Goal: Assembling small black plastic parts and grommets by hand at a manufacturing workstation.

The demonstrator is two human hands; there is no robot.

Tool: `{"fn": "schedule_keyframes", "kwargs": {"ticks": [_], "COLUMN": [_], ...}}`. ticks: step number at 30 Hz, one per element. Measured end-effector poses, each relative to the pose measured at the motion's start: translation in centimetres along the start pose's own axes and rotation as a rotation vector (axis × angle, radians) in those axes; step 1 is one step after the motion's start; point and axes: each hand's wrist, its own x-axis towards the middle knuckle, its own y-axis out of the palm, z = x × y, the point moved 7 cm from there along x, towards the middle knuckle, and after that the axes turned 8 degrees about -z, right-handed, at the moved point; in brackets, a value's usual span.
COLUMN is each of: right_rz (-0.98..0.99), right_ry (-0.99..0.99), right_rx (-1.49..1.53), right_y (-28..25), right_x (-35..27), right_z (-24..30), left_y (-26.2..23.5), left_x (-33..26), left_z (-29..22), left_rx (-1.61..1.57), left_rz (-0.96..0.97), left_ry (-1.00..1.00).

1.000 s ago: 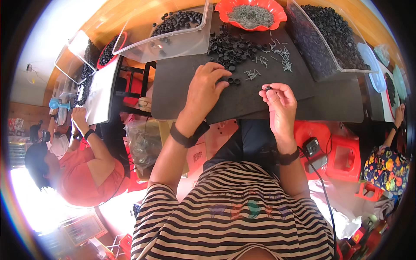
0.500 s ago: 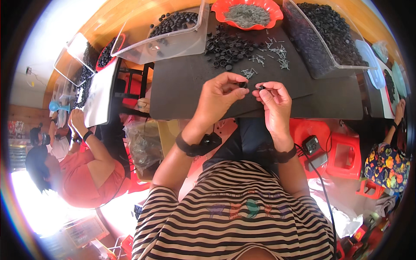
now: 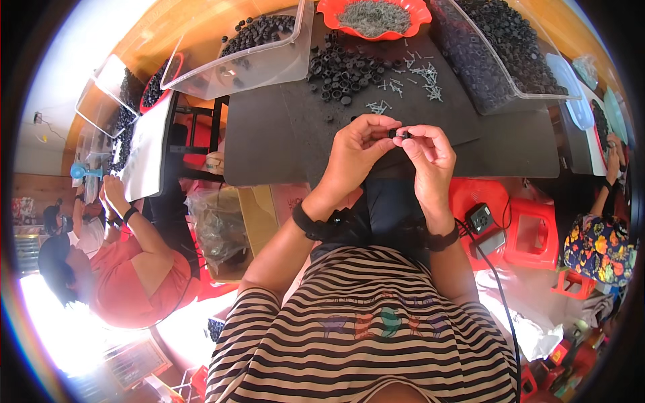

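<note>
worktop: dark mat [image 3: 282,134] is carrying everything; the person is sitting at its near edge.
bins: clear bin of black caps [image 3: 500,47] is sitting at the far right corner, a second clear bin [image 3: 242,57] is tilting at the far left corner.
bowl: orange bowl of grey screws [image 3: 374,13] is resting at the far edge, between the bins.
loose piles: heap of black caps [image 3: 346,66] is lying mid-far; loose screws [image 3: 411,75] are scattering just right of it.
left hand [image 3: 356,151]: hovering over the near edge, fingertips pinching a small black part [image 3: 394,133].
right hand [image 3: 430,156]: fingertips meeting the same part from the right side.
hands state: both are closing together on the part, touching at the tips.
key relation: part is sitting between the two hands, above the near edge; both hands equally near; its long axis too small to tell.
nearby: co-worker in red [image 3: 127,269] is working at a separate table to the left.
</note>
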Motion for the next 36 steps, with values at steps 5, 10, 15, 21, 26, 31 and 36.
{"fn": "schedule_keyframes", "kwargs": {"ticks": [5,10,15,21,26,31,36], "right_rz": [0.031,0.034,0.024,0.107,0.081,0.075,0.072], "right_ry": [0.047,0.064,0.004,-0.151,-0.071,-0.023,-0.009], "right_rx": [0.041,0.058,-0.065,-0.108,-0.074,0.001,0.018], "right_y": [0.3,0.1,0.7,0.9,0.7,0.9,1.1], "right_x": [0.3,0.4,0.3,0.1,0.0,-0.1,0.4], "right_z": [-0.4,-0.4,0.4,1.2,0.7,0.2,0.8], "left_y": [-0.8,-1.2,-1.2,-0.1,-0.5,-0.9,-1.3], "left_x": [0.1,0.0,0.0,-0.5,-0.3,0.0,0.0], "left_z": [0.9,1.3,1.2,0.6,0.3,1.0,1.4], "left_rx": [-0.312,-0.390,-0.282,-0.126,-0.136,-0.248,-0.355], "left_rz": [0.021,0.038,0.017,0.072,0.034,0.063,0.097], "left_ry": [-0.156,-0.191,-0.102,-0.064,-0.006,-0.073,-0.128]}}
